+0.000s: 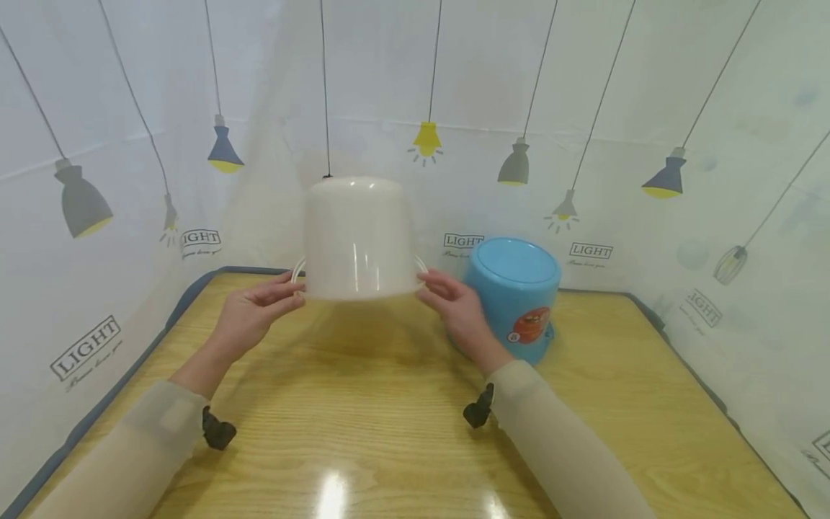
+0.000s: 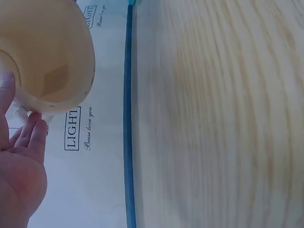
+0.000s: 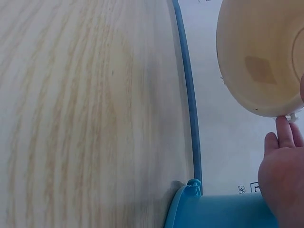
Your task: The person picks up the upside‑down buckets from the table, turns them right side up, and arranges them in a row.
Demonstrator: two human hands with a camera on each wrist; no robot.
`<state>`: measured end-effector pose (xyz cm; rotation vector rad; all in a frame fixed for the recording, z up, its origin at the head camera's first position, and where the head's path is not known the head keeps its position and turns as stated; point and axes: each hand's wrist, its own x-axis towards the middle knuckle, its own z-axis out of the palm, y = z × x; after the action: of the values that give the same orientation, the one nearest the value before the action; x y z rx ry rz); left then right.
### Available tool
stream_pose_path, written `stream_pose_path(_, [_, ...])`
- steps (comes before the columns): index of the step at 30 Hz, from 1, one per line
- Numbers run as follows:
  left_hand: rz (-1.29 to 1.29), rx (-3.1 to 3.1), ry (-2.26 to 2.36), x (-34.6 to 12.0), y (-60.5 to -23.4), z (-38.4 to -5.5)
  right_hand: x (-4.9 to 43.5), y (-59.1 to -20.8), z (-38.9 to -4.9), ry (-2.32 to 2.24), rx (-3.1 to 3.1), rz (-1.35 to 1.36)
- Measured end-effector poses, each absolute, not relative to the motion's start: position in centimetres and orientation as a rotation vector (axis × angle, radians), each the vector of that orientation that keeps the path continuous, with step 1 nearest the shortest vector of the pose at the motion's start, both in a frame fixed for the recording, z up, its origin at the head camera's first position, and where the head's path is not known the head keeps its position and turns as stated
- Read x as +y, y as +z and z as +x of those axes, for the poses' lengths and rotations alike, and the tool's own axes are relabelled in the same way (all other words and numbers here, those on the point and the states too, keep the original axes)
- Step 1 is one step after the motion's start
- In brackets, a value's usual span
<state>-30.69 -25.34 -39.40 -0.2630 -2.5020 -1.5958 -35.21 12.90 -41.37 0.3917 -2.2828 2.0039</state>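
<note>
Upside down above the table, a white bucket (image 1: 359,238) is lifted between both hands, with a looped handle on each side. My left hand (image 1: 249,316) pinches it at the left handle and lower rim. On the opposite side my right hand (image 1: 462,311) pinches it by the right handle. Both wrist views look into its open mouth, where the inner wall (image 2: 71,52) carries a darker square patch. A blue bucket (image 1: 509,288) with a red label stands inverted on the table, just beyond the right forearm, which partly hides it.
The wooden table (image 1: 350,404) has a dark blue edge strip (image 2: 128,114) along its back and sides. Behind and beside it hang pale sheets (image 1: 376,86) printed with lamps and the word LIGHT. Dark devices (image 1: 478,407) are worn at both wrists.
</note>
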Motion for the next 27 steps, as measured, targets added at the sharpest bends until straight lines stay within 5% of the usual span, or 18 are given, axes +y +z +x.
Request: stream_pose_path(27, [-0.307,-2.253,-1.466,-24.3,-38.3,-30.3,11.7,-39.9,-34.2,1.715,-2.312,0.395])
